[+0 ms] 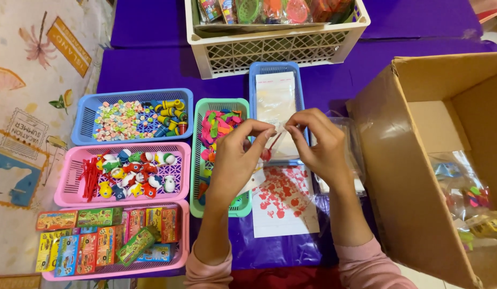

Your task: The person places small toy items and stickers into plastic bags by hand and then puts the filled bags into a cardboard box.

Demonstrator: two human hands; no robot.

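I am looking down at a bench covered in purple cloth, with both of my hands raised side by side over its middle. My left hand and my right hand are each pinching, thumb against fingertips, the top edge of a small clear plastic bag. The remaining fingers are curling loosely. A small red piece is hanging just below my left fingertips; I cannot tell whether it is inside the bag or only beside it.

The bag is hovering over the near end of a narrow blue basket that is holding a stack of flat clear bags. Just below my hands, a white sheet with red printed shapes is lying flat.

I am judging the bag to be very light, thin, limp and slippery, so pinching it at the 2 sides of the mouth is the sensible hold.

To my left, a green basket is holding bright foam shapes, and 3 more baskets are sitting further left: a wide blue basket of tiny beads, a pink basket of little toys, and a second pink basket of small printed boxes. A white crate is standing at the far edge, and an open cardboard box is on my right.
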